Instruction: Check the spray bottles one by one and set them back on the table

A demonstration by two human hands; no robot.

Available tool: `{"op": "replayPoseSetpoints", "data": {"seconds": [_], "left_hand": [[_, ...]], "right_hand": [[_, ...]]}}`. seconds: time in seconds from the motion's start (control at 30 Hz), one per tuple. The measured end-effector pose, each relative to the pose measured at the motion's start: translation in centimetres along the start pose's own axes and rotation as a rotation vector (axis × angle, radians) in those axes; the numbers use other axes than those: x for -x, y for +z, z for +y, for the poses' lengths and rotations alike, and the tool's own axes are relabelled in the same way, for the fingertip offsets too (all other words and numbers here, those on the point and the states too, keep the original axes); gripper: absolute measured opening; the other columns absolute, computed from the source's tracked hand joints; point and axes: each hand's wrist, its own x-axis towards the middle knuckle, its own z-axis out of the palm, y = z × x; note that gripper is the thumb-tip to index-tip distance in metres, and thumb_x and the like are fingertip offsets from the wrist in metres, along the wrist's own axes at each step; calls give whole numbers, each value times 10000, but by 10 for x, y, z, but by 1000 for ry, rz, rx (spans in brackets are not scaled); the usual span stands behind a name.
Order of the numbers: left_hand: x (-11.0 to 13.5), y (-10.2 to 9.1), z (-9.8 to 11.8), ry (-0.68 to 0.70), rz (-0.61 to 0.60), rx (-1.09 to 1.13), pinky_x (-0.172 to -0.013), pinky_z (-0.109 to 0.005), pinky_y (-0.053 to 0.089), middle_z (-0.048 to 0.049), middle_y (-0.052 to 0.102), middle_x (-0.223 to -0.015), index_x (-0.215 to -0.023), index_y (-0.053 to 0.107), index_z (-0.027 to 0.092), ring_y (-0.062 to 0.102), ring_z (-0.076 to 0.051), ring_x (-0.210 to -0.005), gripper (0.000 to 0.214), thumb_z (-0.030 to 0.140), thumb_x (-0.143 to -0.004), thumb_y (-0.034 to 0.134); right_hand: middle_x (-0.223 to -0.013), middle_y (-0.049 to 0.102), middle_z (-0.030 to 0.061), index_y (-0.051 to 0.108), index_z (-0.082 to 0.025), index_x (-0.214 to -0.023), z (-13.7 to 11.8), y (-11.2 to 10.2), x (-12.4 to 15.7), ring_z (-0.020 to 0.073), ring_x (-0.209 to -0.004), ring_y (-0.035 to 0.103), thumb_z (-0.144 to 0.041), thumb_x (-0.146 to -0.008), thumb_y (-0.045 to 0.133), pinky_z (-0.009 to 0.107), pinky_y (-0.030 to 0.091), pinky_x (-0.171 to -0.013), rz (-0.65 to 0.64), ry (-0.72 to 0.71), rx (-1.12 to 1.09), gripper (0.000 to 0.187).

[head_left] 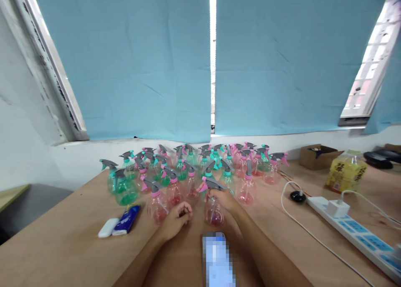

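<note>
My right hand (222, 195) is closed round the neck of a clear pink spray bottle (214, 214) with a grey head and pink nozzle. That bottle stands upright, and its nozzle points left. To its left my left hand (178, 217) rests near the table with fingers loosely curled and nothing visible in them. Just beside that hand is another pink spray bottle (157, 205). Behind both hands stand several more pink and green spray bottles, among them a green one (125, 191) at the left and a pink one (246, 189) at the right.
On the wooden table (69, 241) a phone (218, 260) lies in front of me. Left are a white case (108, 227) and a blue packet (127, 220). Right are a power strip (357, 232), a black disc (298, 196), a yellow-labelled jug (346, 172), and a cardboard box (319, 157).
</note>
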Motion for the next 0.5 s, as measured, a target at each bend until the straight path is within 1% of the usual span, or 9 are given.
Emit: {"op": "replayPoseSetpoints", "data": {"seconds": [0.07,0.17,0.23,0.37,0.5], "left_hand": [[0,0,0,3,-2,0,-605,-222,377,39,510,-711,-834,524,186,482,-121,-647,91,255,-815,580],[0,1,1,6,4,10,-607,-222,381,38,503,-713,-832,524,187,475,-124,-657,90,253,-807,580],[1,2,2,1,5,12,-608,-221,382,42,498,-709,-831,525,189,471,-123,-653,96,259,-803,583],[1,2,3,-4,10,0,-604,-219,376,45,500,-698,-822,526,190,473,-121,-647,120,286,-797,595],[1,2,4,1,8,-10,-611,-221,377,43,508,-696,-827,533,190,478,-120,-646,133,307,-812,595]], "right_hand": [[-583,634,-9,705,-200,-706,1,1,-1,145,-517,585,-182,-596,496,259,430,-539,-3,7,-19,237],[-588,631,1,661,-194,-620,2,1,-1,145,-509,574,-186,-589,502,269,441,-536,-17,23,-75,162],[-594,635,2,662,-190,-635,3,1,-1,140,-500,563,-180,-592,504,273,445,-542,-18,27,-90,164],[-567,630,-14,709,-191,-734,3,1,0,137,-504,563,-170,-607,509,268,448,-568,9,31,-39,238],[-533,611,-23,717,-201,-750,4,0,1,148,-519,578,-173,-620,519,275,464,-588,12,47,-55,238]]}}
